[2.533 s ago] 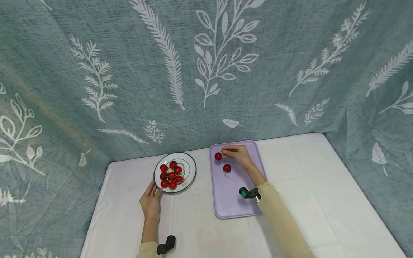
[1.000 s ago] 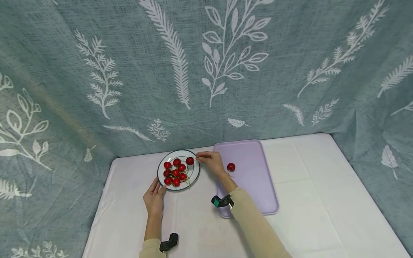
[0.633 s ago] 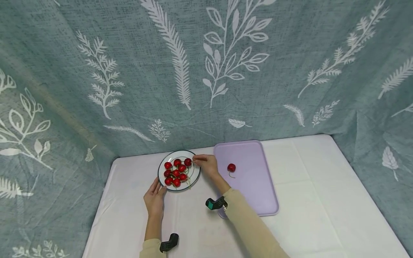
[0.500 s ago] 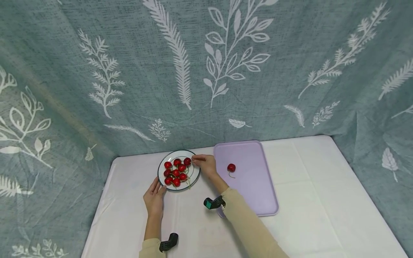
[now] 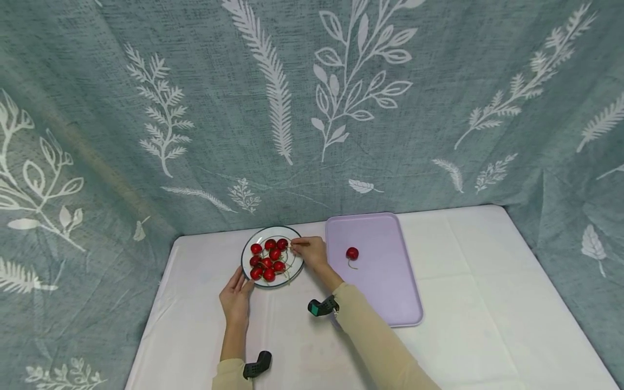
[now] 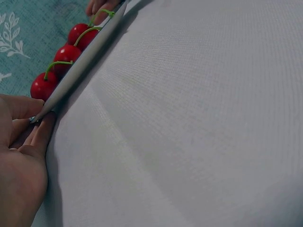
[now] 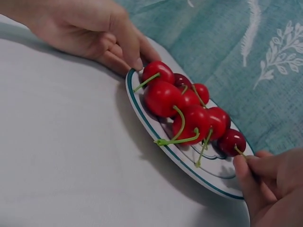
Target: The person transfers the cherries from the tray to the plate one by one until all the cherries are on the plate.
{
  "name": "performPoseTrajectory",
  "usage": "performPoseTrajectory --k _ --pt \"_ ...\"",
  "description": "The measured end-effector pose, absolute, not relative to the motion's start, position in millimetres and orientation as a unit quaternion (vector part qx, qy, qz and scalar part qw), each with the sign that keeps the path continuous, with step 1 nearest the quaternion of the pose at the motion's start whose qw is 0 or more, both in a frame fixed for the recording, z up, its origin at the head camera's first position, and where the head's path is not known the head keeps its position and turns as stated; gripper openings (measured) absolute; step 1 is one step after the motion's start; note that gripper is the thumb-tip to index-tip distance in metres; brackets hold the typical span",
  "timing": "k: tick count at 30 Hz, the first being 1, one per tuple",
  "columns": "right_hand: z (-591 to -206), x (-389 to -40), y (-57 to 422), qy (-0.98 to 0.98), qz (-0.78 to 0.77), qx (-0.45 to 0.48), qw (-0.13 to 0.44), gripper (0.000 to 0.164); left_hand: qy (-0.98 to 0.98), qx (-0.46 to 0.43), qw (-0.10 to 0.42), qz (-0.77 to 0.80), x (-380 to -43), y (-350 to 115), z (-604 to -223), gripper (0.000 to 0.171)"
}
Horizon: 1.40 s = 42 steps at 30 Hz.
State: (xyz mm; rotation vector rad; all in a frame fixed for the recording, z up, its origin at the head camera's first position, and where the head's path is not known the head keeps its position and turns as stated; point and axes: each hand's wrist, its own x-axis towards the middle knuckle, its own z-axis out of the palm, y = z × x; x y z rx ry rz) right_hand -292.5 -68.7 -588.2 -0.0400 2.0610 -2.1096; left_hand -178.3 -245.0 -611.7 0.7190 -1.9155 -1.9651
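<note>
A white plate with a dark teal rim bears several red cherries with green stems. At its left edge my left hand grips the rim, thumb on top and fingers beneath, as the left wrist view shows. My right hand is over the plate's right side. Its thumb and forefinger pinch the stem of a dark red cherry, which sits on the plate near the others. On the lilac tray to the right lies a single cherry, its stem toward me.
A white cloth covers the table. Behind it hangs a teal curtain with white leaf prints, close to the table's back edge. My right forearm passes over the tray's left lower corner.
My right hand has carried a cherry by its stem from the tray leftward to the plate and lowered it there. The left hand keeps its grip on the rim.
</note>
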Motion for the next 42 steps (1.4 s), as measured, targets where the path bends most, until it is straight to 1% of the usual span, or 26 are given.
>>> performPoseTrajectory --k 7,14,17,28,36,42 --pt "-582.0 -293.0 -66.5 0.741 -0.665 -0.027 0.096 0.012 -0.671 0.249 0.154 -0.681 -180.2 -243.1 -611.4 0.057" --pt "-577.3 -293.2 -64.4 0.828 -0.543 -0.097 0.099 0.015 -0.675 0.26 0.152 -0.673 -180.5 -244.6 -613.7 0.057" --pt "-575.5 -292.5 -63.8 0.841 -0.519 -0.116 0.101 0.016 -0.676 0.258 0.152 -0.673 -180.2 -244.3 -613.6 0.057" --pt "-571.8 -294.5 -56.3 0.832 -0.532 -0.115 0.109 0.017 -0.679 0.261 0.147 -0.67 -181.2 -241.2 -613.4 0.056" --pt "-566.1 -297.0 -49.1 0.808 -0.562 -0.124 0.128 0.02 -0.682 0.263 0.147 -0.666 -179.4 -240.3 -610.9 0.056" --pt "-558.6 -297.5 -40.7 0.779 -0.598 -0.139 0.128 0.022 -0.681 0.267 0.147 -0.666 -179.8 -240.2 -608.0 0.056"
